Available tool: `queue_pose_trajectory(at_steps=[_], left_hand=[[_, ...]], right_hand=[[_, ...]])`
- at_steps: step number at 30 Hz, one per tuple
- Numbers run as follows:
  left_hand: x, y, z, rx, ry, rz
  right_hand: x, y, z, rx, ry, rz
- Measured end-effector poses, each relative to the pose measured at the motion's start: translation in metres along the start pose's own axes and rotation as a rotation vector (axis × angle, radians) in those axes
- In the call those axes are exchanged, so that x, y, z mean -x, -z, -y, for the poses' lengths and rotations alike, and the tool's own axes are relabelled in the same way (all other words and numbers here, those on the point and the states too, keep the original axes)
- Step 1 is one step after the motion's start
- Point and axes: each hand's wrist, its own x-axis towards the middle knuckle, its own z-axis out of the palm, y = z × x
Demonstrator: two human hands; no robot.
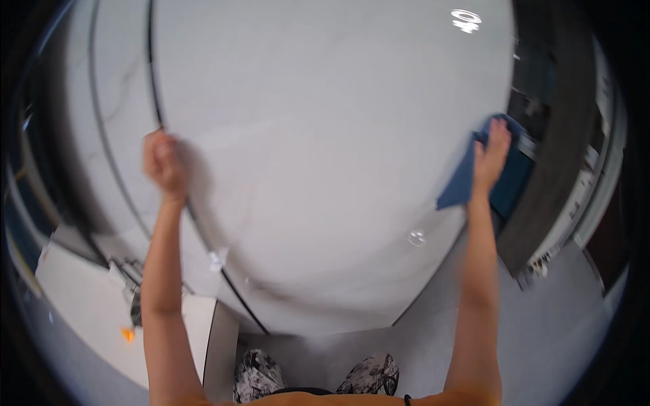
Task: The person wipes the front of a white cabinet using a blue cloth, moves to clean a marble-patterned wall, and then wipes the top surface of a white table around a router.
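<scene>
A large glossy white door panel [325,155] with faint grey marbling fills the middle of the view, bordered by a dark edge on its left. My left hand [164,166] is closed in a fist at that dark left edge, its fingers curled around it. Across the panel, my right hand [492,154] presses a blue cloth [464,179] at the right edge, fingers extended over the fabric. Part of the cloth hangs below the palm, toward the wrist. Both hands are slightly blurred.
A white cabinet top [88,298] with a small orange item [127,333] is at lower left. Small clear fittings [217,260] sit low on the panel. Dark shelving [531,101] with assorted items is beyond the right edge. Grey floor [542,331] lies below.
</scene>
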Motion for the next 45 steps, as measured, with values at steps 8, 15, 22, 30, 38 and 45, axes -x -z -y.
queue_pose_trajectory(at_steps=[8, 15, 22, 30, 38, 45], left_hand=[[-0.019, -0.012, -0.042, 0.013, -0.018, 0.066], [0.001, 0.034, -0.026, 0.153, 0.218, 0.005], [0.018, 0.069, -0.014, 0.302, 0.503, 0.003], [0.004, 0.080, -0.001, 0.489, 0.715, -0.009], [0.028, 0.072, -0.002, 0.197, 0.386, 0.080], [0.060, 0.055, -0.018, -0.029, -0.074, 0.198]], right_hand=[[-0.027, -0.011, 0.139, 0.047, -0.098, 0.013], [-0.055, -0.016, 0.298, -0.060, 0.027, 0.161], [-0.073, -0.033, 0.415, -0.252, 0.201, 0.145], [-0.052, -0.037, 0.474, -0.419, 0.240, 0.221], [-0.017, -0.015, 0.417, -0.368, 0.219, 0.343], [0.007, -0.007, 0.331, -0.197, 0.162, 0.216]])
